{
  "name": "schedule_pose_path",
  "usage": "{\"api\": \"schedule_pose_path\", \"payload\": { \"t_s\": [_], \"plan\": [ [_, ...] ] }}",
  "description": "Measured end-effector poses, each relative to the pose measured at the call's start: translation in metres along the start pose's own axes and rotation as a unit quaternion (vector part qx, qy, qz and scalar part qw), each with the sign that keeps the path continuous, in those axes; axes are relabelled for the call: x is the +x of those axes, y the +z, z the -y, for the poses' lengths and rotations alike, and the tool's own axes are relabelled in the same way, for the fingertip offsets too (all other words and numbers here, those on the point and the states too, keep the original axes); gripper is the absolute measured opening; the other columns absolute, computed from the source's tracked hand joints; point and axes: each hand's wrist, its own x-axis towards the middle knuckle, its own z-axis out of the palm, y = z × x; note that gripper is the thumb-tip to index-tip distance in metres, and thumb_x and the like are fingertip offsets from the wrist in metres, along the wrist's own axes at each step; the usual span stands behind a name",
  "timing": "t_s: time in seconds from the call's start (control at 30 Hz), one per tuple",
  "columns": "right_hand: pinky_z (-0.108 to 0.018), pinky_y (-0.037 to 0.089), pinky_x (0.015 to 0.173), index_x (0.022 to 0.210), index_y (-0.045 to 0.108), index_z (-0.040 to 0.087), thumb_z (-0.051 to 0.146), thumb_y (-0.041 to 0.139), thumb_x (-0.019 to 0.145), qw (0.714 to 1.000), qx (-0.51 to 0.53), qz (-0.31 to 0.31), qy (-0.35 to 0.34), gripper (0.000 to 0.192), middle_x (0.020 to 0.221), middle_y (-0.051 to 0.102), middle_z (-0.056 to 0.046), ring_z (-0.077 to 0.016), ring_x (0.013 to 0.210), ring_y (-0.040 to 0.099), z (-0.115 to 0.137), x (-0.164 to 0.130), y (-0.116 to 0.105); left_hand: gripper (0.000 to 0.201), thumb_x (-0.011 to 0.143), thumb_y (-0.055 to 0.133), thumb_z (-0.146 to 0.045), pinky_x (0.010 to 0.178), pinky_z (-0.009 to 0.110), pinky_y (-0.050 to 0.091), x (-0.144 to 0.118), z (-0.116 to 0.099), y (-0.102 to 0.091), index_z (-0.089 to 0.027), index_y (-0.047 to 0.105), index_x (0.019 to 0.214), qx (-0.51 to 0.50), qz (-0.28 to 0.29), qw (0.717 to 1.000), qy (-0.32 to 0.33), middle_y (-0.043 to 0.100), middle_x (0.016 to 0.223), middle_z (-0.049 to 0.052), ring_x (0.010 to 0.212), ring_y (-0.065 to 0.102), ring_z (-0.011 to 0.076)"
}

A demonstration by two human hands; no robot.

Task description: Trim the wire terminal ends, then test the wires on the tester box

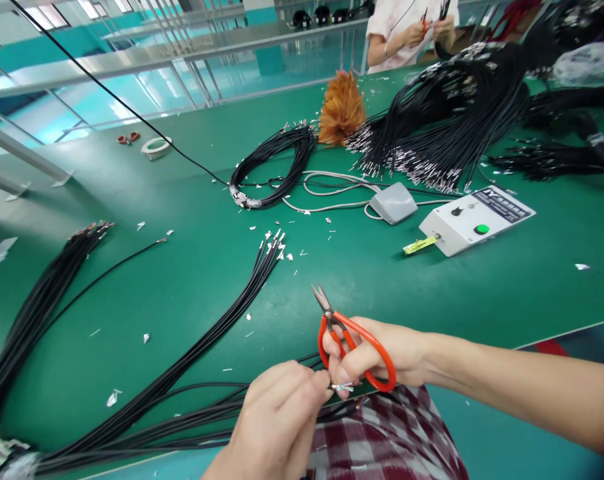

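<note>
A green worktop (382, 293) was strewn with black cable bundles (192, 353). Near its front edge, red scissors (355, 343) were gripped in the right hand (377, 353), while a stripped cable end (343, 387) was pinched by the left hand (277, 420) just beside.

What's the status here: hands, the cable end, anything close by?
Left hand pinching thin black cable end. Right hand gripping red-handled snips, blades up. Loose black cable bundle lies alongside on green table.
</note>
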Motion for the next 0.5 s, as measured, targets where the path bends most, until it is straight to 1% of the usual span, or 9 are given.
{"api": "schedule_pose_path", "payload": {
  "t_s": [0.03, 0.07, 0.1, 0.17, 0.23, 0.3, 0.37, 0.4, 0.5],
  "plan": [
    [-0.020, 0.039, 0.055, 0.071, 0.053, 0.017, 0.007, 0.067, 0.054, 1.000, 0.017, -0.003, 0.006, 0.024, 0.057, 0.064, 0.004, -0.0089, 0.054, 0.057, -0.002, 0.000, -0.001, 0.023, 0.082, 0.050, -0.003, 0.062, 0.027, 0.045, 0.000, -0.001, 0.001, -0.018, 0.062, 0.095, -0.002, -0.012, 1.000, -0.005, 0.067, 0.070, 0.006, 0.062, 0.059, 0.0176],
    [-0.020, 0.039, 0.056, 0.072, 0.053, 0.017, 0.009, 0.069, 0.056, 1.000, 0.030, -0.004, 0.002, 0.024, 0.059, 0.065, 0.004, -0.0089, 0.055, 0.057, -0.003, 0.000, -0.001, 0.022, 0.082, 0.051, -0.002, 0.063, 0.026, 0.046, 0.001, -0.001, 0.002, -0.018, 0.062, 0.093, -0.013, -0.019, 0.999, -0.026, 0.067, 0.072, 0.006, 0.063, 0.060, 0.0172],
    [-0.020, 0.040, 0.057, 0.073, 0.054, 0.017, 0.011, 0.071, 0.058, 0.999, 0.034, -0.009, -0.012, 0.023, 0.061, 0.066, 0.003, -0.0088, 0.056, 0.057, -0.003, -0.001, -0.001, 0.019, 0.083, 0.051, -0.004, 0.062, 0.024, 0.046, 0.002, -0.002, 0.003, -0.018, 0.062, 0.090, -0.029, -0.021, 0.998, -0.061, 0.067, 0.071, 0.005, 0.062, 0.060, 0.0159],
    [-0.021, 0.041, 0.060, 0.074, 0.054, 0.016, 0.017, 0.074, 0.062, 0.997, 0.018, -0.038, -0.065, 0.023, 0.065, 0.067, 0.001, -0.0091, 0.060, 0.058, -0.003, -0.002, 0.000, 0.014, 0.086, 0.052, -0.010, 0.055, 0.021, 0.043, 0.005, -0.003, 0.003, -0.019, 0.061, 0.080, -0.068, -0.023, 0.985, -0.154, 0.062, 0.064, 0.001, 0.055, 0.055, 0.0126],
    [-0.022, 0.043, 0.065, 0.074, 0.054, 0.016, 0.022, 0.077, 0.064, 0.988, -0.014, -0.080, -0.131, 0.026, 0.070, 0.068, 0.000, -0.0105, 0.066, 0.060, -0.002, -0.003, 0.003, 0.016, 0.088, 0.051, -0.018, 0.049, 0.019, 0.038, 0.008, -0.003, 0.004, -0.019, 0.058, 0.073, -0.105, -0.032, 0.965, -0.239, 0.054, 0.056, -0.003, 0.049, 0.047, 0.0103],
    [-0.024, 0.044, 0.068, 0.075, 0.053, 0.016, 0.024, 0.078, 0.064, 0.976, -0.031, -0.120, -0.181, 0.028, 0.075, 0.069, -0.001, -0.0121, 0.072, 0.062, -0.003, -0.004, 0.008, 0.020, 0.089, 0.050, -0.023, 0.045, 0.019, 0.035, 0.010, -0.001, 0.005, -0.019, 0.055, 0.070, -0.141, -0.040, 0.944, -0.295, 0.049, 0.052, -0.004, 0.046, 0.042, 0.0095],
    [-0.025, 0.046, 0.071, 0.075, 0.052, 0.017, 0.024, 0.079, 0.064, 0.964, -0.024, -0.149, -0.219, 0.030, 0.079, 0.069, -0.001, -0.0122, 0.074, 0.062, -0.006, -0.002, 0.013, 0.023, 0.088, 0.049, -0.026, 0.045, 0.019, 0.034, 0.012, 0.001, 0.007, -0.019, 0.052, 0.067, -0.165, -0.049, 0.931, -0.323, 0.048, 0.052, -0.004, 0.046, 0.041, 0.0092],
    [-0.026, 0.046, 0.071, 0.074, 0.052, 0.018, 0.024, 0.079, 0.063, 0.959, -0.014, -0.159, -0.233, 0.030, 0.079, 0.069, -0.001, -0.0119, 0.073, 0.062, -0.008, 0.000, 0.016, 0.023, 0.088, 0.050, -0.026, 0.045, 0.019, 0.034, 0.012, 0.002, 0.008, -0.019, 0.051, 0.066, -0.169, -0.052, 0.928, -0.327, 0.048, 0.052, -0.004, 0.046, 0.041, 0.0091],
    [-0.026, 0.047, 0.073, 0.071, 0.050, 0.018, 0.023, 0.082, 0.061, 0.951, 0.016, -0.180, -0.253, 0.034, 0.074, 0.067, 0.002, -0.0113, 0.071, 0.061, -0.015, 0.006, 0.021, 0.022, 0.087, 0.051, -0.025, 0.045, 0.019, 0.035, 0.013, 0.003, 0.011, -0.019, 0.050, 0.066, -0.155, -0.064, 0.934, -0.316, 0.050, 0.053, -0.005, 0.046, 0.043, 0.0090]
  ]
}}
